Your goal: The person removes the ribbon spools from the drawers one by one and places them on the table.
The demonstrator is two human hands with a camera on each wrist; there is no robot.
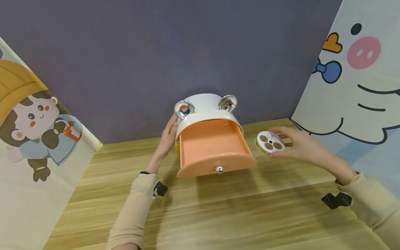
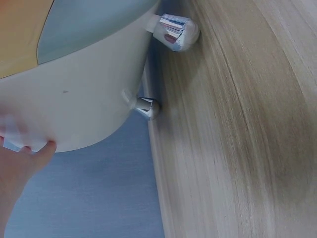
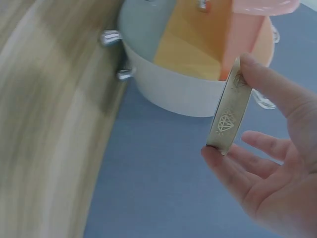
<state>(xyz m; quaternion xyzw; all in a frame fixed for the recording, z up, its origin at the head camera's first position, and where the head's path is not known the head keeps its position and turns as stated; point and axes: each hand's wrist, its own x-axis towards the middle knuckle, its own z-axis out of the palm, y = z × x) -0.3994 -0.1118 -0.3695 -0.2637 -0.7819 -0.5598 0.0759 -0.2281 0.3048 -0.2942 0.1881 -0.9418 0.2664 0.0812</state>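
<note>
A white drawer box (image 1: 204, 106) with two shiny round ear-like parts (image 1: 228, 103) stands by the back wall. Its orange top drawer (image 1: 195, 166) is pulled out, with a silver knob (image 1: 219, 169) on the front. My left hand (image 1: 167, 139) rests against the box's left side; in the left wrist view some fingertips touch the white wall. To the right of the drawer, my right hand (image 1: 298, 144) pinches a round compact (image 1: 265, 144) between thumb and fingers. The compact has several brown circles on its white face and a gold rim (image 3: 230, 114) with a diamond pattern.
Beneath everything lies a wood-grain table (image 1: 231, 215). A grey wall (image 1: 156, 62) rises behind the box, and cartoon-printed panels (image 1: 18, 201) flank both sides. Silver feet (image 2: 179, 34) hold the box above the table.
</note>
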